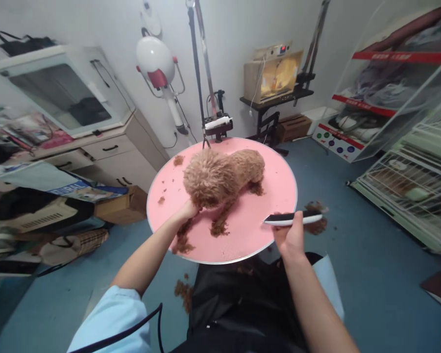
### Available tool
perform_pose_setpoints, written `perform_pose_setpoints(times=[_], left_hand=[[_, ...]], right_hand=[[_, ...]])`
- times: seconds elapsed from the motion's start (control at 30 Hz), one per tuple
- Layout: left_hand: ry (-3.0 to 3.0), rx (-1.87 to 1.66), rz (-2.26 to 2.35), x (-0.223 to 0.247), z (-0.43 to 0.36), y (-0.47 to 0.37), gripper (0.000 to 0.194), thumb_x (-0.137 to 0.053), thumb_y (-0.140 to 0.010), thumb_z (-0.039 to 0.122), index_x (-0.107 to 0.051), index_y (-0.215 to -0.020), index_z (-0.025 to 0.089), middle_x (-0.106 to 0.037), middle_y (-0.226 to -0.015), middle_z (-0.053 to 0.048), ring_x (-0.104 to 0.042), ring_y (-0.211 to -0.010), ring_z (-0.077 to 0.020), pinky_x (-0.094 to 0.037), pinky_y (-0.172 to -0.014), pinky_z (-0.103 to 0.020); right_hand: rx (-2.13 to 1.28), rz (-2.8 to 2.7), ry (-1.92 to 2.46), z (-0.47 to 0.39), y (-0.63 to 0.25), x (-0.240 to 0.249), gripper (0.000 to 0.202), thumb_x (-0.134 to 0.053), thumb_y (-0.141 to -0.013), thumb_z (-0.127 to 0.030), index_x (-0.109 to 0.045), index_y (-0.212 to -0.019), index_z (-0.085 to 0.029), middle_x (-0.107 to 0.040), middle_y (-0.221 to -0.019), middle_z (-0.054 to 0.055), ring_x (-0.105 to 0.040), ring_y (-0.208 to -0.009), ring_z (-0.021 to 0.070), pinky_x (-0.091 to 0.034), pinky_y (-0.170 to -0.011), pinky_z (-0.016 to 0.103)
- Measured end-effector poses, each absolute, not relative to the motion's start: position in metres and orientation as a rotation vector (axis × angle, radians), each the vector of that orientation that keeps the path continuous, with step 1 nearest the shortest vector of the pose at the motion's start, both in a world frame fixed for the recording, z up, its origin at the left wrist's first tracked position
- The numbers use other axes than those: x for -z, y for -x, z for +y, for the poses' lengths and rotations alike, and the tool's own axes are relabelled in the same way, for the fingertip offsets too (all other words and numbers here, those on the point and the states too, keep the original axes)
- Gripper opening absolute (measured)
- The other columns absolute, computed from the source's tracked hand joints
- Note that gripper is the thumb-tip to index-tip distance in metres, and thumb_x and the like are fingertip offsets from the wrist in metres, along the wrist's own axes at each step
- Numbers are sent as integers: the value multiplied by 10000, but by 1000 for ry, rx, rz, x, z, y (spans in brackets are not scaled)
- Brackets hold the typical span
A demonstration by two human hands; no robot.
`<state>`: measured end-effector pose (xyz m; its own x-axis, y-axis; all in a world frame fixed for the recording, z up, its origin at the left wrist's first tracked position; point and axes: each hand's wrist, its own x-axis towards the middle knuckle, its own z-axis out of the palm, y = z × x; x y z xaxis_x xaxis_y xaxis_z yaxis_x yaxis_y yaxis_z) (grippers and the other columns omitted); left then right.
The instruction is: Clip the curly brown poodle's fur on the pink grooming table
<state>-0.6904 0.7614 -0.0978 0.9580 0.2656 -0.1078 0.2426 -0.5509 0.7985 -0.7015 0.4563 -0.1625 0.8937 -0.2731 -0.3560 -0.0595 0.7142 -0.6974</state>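
Observation:
A curly brown dog [224, 175] stands on a round pink table [242, 235], its fluffy head toward the left. My left hand [191, 208] is at the underside of the dog's head, with the fingers partly hidden in the fur; what they grip cannot be made out. Over the table's right edge, my right hand [291, 234] holds a black and white clipper [284, 220], its tip pointing left toward the dog and apart from it. Tufts of cut fur [178, 160] lie on the table's left part.
A black grooming strap [196, 59] and pole rise behind the table. A white dryer [156, 59] stands back left, near cabinets [112, 147]. Wire cages [407, 181] are at the right. Fur clumps [184, 294] lie on the blue floor.

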Motion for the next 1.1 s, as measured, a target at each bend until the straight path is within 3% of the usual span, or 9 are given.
perform_pose_setpoints(times=[0.07, 0.13, 0.23, 0.37, 0.47, 0.6, 0.8, 0.93, 1.1], left_hand=[[-2132, 99, 442, 90, 755, 698, 131, -599, -779, 279, -555, -686, 197, -552, -554, -29, -476, -476, -142, -380, -451, -262], [-2035, 185, 481, 84, 746, 703, 200, -590, -796, 340, -507, -678, 203, -515, -540, -3, -400, -408, -102, -292, -380, -225], [-1855, 344, 467, 77, 729, 706, 186, -602, -799, 346, -506, -741, 198, -505, -573, 18, -414, -412, -83, -299, -371, -198], [-1711, 433, 516, 72, 703, 717, 74, -542, -846, 270, -527, -880, 206, -469, -563, 48, -407, -408, -73, -325, -387, -180], [-1701, 315, 595, 76, 687, 731, 41, -509, -861, 218, -487, -827, 207, -458, -579, 55, -391, -396, -62, -305, -372, -171], [-1593, 121, 635, 79, 675, 745, 119, -504, -866, 171, -445, -764, 187, -460, -613, 56, -366, -380, -34, -249, -337, -142], [-1041, 283, 551, 69, 664, 735, 264, -494, -936, 292, -413, -715, 171, -222, -510, 112, -158, -319, -9, -98, -282, -112], [-777, 267, 552, 85, 656, 730, 317, -466, -959, 261, -342, -678, 182, -215, -517, 111, -181, -304, -1, -107, -264, -99], [-665, 303, 512, 100, 657, 732, 302, -345, -1003, 303, -428, -750, 161, -245, -515, 105, -216, -286, -3, -132, -250, -96]], right_hand=[[22, 373, 756, 477, 730, 169, 515, -665, -658, -696, -511, -818, -232, -717, -774, 16, -666, -632, 174, -540, -552, 308], [-79, 286, 747, 494, 755, 170, 464, -671, -708, -638, -541, -874, -225, -727, -885, 46, -686, -735, 196, -551, -635, 347], [-184, 226, 746, 517, 783, 166, 378, -670, -742, -536, -576, -906, -208, -716, -885, 57, -676, -805, 221, -544, -693, 383], [-180, 218, 816, 535, 806, 162, 294, -670, -716, -435, -593, -864, -192, -686, -786, 28, -619, -698, 174, -495, -577, 290], [-134, 260, 801, 535, 809, 163, 296, -675, -727, -426, -584, -886, -194, -697, -858, 31, -569, -604, 126, -417, -480, 234], [-201, 261, 725, 529, 806, 167, 361, -733, -713, -421, -588, -948, -188, -710, -959, 53, -600, -624, 108, -423, -499, 215], [-139, 245, 651, 531, 784, 167, 330, -790, -655, -360, -551, -807, -190, -645, -685, -27, -563, -541, 90, -433, -491, 209], [-117, 189, 748, 531, 770, 167, 304, -736, -709, -405, -529, -694, -183, -545, -527, -54, -490, -453, 75, -391, -437, 200], [-150, 78, 857, 524, 764, 171, 301, -695, -747, -401, -506, -639, -194, -496, -455, -60, -431, -378, 75, -352, -370, 203]])
